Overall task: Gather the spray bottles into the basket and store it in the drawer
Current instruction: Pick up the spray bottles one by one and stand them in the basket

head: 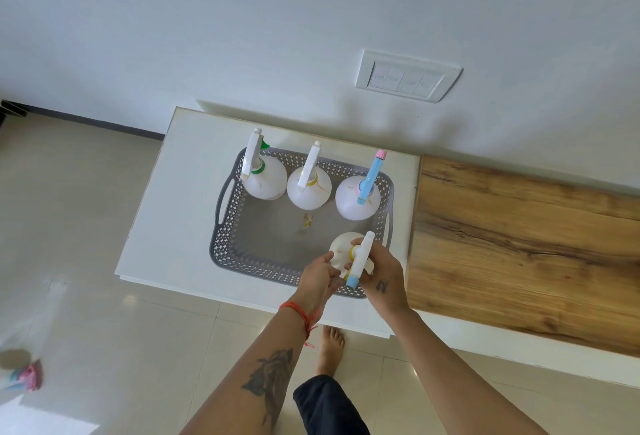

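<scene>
A grey perforated basket (263,247) sits on a white cabinet top (166,220). Three white spray bottles stand upright along its far side: one with a green collar (265,180), one with a yellow collar (309,192), one with a blue and pink sprayer (356,201). A fourth white bottle (341,244) with a yellow collar and blue-tipped sprayer is at the basket's near right corner. My right hand (382,277) grips its sprayer neck. My left hand (318,275) touches the bottle's body from the left with curled fingers.
A wooden-topped unit (526,247) adjoins the cabinet on the right. A wall switch plate (407,76) sits above. A small scrap (307,220) lies on the basket floor. My bare foot (332,344) stands on the tiled floor; a pink and blue blurred object (26,375) lies far left.
</scene>
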The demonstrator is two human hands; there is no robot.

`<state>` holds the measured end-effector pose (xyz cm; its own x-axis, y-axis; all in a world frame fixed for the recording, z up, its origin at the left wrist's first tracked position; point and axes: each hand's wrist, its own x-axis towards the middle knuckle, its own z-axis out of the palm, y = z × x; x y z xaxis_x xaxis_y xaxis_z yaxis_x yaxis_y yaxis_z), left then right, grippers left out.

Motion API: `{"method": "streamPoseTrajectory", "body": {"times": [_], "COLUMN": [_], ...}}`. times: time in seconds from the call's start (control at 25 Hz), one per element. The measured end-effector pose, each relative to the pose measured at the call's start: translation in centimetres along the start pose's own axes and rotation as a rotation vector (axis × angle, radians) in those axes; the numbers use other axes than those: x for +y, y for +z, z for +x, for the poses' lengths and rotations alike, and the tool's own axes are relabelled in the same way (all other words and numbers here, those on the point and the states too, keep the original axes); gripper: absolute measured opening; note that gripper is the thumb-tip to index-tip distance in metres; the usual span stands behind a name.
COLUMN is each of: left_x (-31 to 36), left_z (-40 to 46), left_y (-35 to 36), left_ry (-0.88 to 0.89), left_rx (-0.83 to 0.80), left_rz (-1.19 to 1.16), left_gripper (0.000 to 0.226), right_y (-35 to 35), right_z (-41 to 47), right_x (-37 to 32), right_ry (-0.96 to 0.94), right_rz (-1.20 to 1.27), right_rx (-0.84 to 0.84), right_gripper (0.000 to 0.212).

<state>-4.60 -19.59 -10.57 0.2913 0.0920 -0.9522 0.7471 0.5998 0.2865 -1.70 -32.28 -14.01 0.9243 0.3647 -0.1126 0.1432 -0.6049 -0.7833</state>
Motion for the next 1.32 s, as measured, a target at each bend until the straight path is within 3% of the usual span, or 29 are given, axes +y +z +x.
{"method": "streamPoseTrajectory", "body": {"times": [0.24,0.48,0.72,0.88,1.12,1.32], "left_x": [-0.6,-1.4,-1.3,-0.7,-0.9,-2.2], "left_z": [-1.2,-3.8,-7.9,-11.4,-16.2,-19.7], "left_y": [-1.0,-2.0,-2.7,-4.5,-12.5,-24.4], "left_ry": [0.039,0.119,0.234,0.339,0.528,0.609], "left_rx": [-0.039,-0.013,-0.027,-0.036,-0.009,0.076], "left_rz": [0.053,0.034,0.024,-0.007,-0.069,-0.197], "left_gripper": [0.057,0.062,0.055,0.049,0.05,0.05], "right_y": [-0.2,-1.8,-4.0,-4.1,1.3,9.8], "right_z": [-0.8,-2.9,-5.2,-5.9,-7.8,-12.2], "right_x": [-0.3,-1.8,-5.2,-10.0,-19.0,-27.6], "right_ry": [0.075,0.147,0.192,0.089,-0.069,-0.096], "right_rz": [0.027,0.028,0.165,0.243,0.368,0.43], "right_rx": [0.017,0.081,0.337,0.445,0.327,0.16], "right_gripper": [0.059,0.062,0.048,0.037,0.04,0.045]}}
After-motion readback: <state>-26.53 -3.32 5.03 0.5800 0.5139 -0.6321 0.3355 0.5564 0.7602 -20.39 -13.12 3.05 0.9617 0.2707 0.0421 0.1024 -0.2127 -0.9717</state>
